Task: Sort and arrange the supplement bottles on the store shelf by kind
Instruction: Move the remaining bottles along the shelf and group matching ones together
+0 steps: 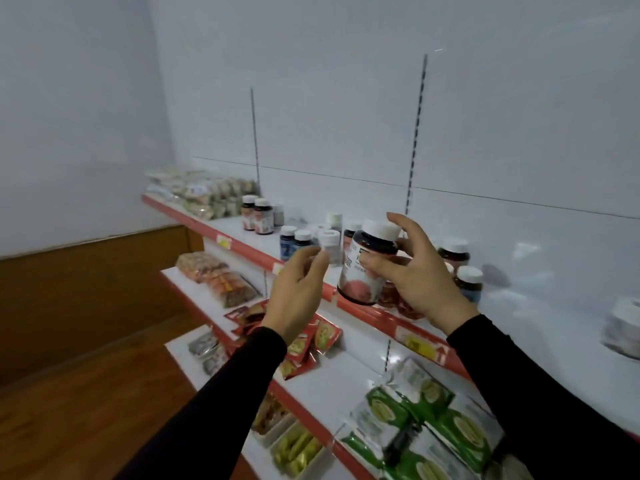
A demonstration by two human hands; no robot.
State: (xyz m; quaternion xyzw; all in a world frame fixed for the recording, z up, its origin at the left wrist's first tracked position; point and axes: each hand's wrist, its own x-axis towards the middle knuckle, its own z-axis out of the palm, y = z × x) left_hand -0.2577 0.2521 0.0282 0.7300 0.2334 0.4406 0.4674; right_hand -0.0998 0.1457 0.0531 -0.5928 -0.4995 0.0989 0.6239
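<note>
Snacks below, wood floor at left

We see green-and-white foil snack packets (412,415), red foil pouches (304,344) and clear-wrapped orange packs (218,275) on lower shelves, beside brown wooden flooring (86,393).

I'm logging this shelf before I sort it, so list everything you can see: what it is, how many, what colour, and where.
Red-label bottle: one, dark with white cap, held tilted in front of the top shelf.
Small white bottle: one, at the left fingertips.
Red-label pair: two, top shelf, far left.
Blue-label bottles: two, behind the left hand.
Dark bottles: at least two, white caps, right of the right hand.
Wrapped packs: several, pale, top shelf's far end.
Snack packets: several, orange-brown, second shelf.
Green packs: several, lower right shelf.
Top shelf: white, red edge.
Left hand: grip on the small white bottle.
Right hand: grip on the red-label bottle.
</note>
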